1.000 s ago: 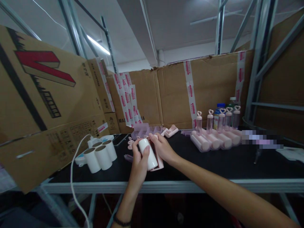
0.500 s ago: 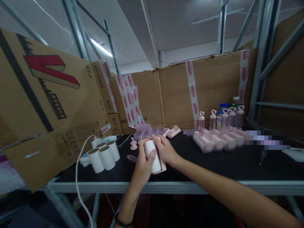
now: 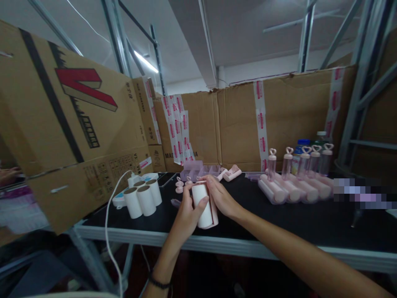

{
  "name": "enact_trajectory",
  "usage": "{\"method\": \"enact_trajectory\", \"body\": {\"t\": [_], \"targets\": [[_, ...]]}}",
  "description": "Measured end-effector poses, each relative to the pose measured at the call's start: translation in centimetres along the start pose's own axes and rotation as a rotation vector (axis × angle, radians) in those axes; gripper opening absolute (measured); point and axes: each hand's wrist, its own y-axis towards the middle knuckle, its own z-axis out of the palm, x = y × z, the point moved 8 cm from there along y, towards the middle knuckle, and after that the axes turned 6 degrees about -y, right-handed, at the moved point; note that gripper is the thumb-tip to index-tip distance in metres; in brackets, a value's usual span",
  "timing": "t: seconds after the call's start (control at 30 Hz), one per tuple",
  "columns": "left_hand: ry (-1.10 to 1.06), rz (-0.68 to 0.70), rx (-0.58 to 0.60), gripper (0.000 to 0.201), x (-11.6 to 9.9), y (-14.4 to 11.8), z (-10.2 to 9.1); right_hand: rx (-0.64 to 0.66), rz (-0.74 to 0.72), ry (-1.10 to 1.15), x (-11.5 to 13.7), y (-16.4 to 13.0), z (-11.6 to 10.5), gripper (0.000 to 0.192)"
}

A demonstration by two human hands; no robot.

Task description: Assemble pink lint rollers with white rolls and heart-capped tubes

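Black surface (image 3: 279, 219): left hand (image 3: 186, 211) and right hand (image 3: 221, 198) clasped around white roll (image 3: 203, 205), right of spare rolls (image 3: 142, 200).

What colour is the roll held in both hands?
White; the roll sits in a pink holder, clearest in the head view.

Over the black counter (image 3: 279, 215), the left hand (image 3: 187, 213) wraps a white cylindrical paper roll (image 3: 203, 205) seated in a pink plastic holder (image 3: 214, 211), which the right hand (image 3: 221, 198) grips from behind. Spare white rolls (image 3: 142, 200) stand to the left, and assembled pink rollers (image 3: 291, 188) lie to the right.
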Motion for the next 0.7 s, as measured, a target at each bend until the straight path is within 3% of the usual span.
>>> {"method": "enact_trajectory", "body": {"t": [0.2, 0.4, 0.57, 0.7], "targets": [[-0.155, -0.06, -0.011, 0.051, 0.1, 0.1, -0.5, 0.038, -0.026, -0.142, 0.4, 0.2, 0.3, 0.057], [-0.47, -0.062, -0.28, 0.049, -0.1, 0.7, -4.2, -0.007, 0.106, -0.511, -0.9, 0.8, -1.5, 0.038], [-0.791, -0.181, -0.395, 0.031, -0.1, 0.3, -6.6, 0.128, 0.191, -0.805, -1.8, -0.4, -1.2, 0.031], [-0.863, -0.223, -0.428, 0.022, 0.2, 0.0, -7.0, 0.215, 0.205, -0.887, -2.2, -1.3, -0.2, 0.022]]}}
